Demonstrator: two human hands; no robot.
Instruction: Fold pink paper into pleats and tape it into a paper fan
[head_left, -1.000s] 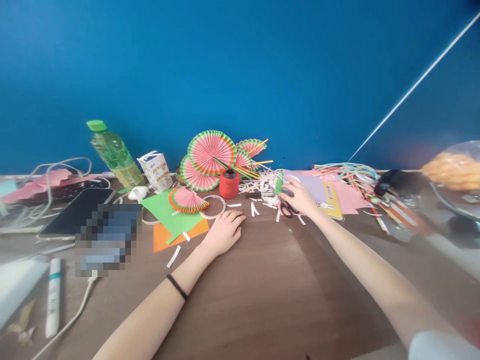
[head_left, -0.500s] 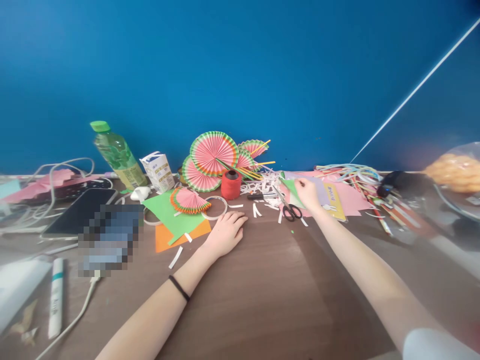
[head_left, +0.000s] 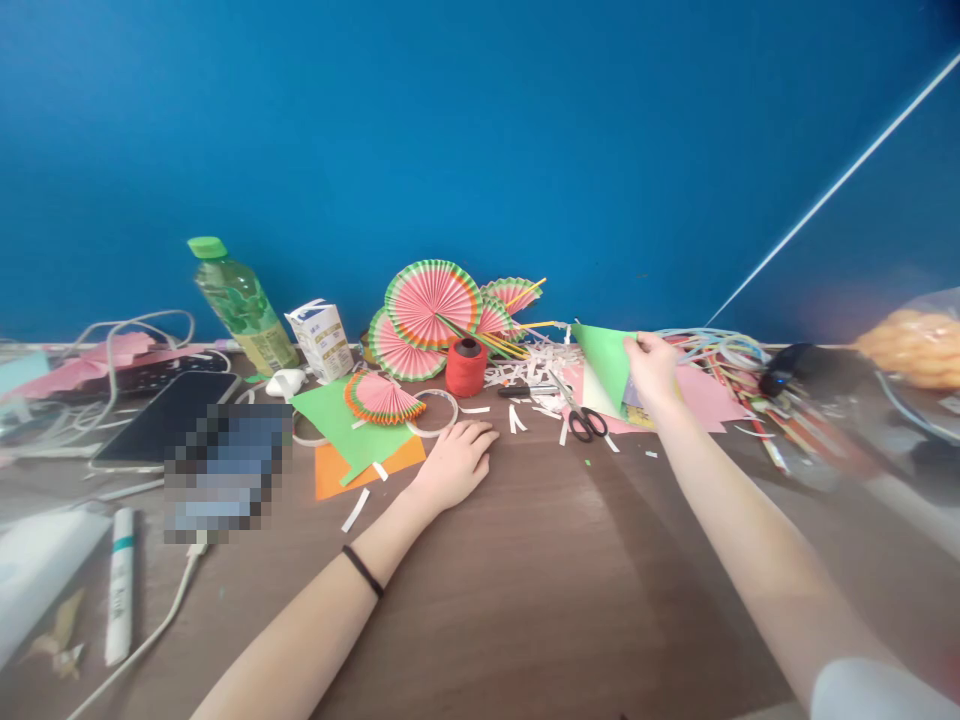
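My right hand [head_left: 651, 368] pinches the corner of a green paper [head_left: 609, 362], lifted and bent above pink sheets [head_left: 709, 395] and a yellow packet [head_left: 643, 413]. Black-handled scissors [head_left: 586, 422] lie just left of these sheets. My left hand [head_left: 456, 462] rests on the brown table [head_left: 525, 560], fingers spread, holding nothing. Near its fingertips is a roll of tape [head_left: 436, 432]. Beyond it stands a red thread spool [head_left: 466, 368]. A small pleated fan [head_left: 382, 398] lies on another green sheet [head_left: 337, 425], over an orange sheet [head_left: 328, 475].
Round pleated fans [head_left: 433, 303] lean at the blue wall [head_left: 480, 130]. A green-capped bottle [head_left: 244, 310], a small carton [head_left: 321, 342], phones [head_left: 169, 420] and cables stand or lie left. White paper strips [head_left: 536, 372] are scattered centrally; a snack bag [head_left: 915, 340] is far right.
My right hand has moved right, drawing up the green paper, which now shows as a larger raised sheet. My left hand stays on the table. The view has shifted slightly.
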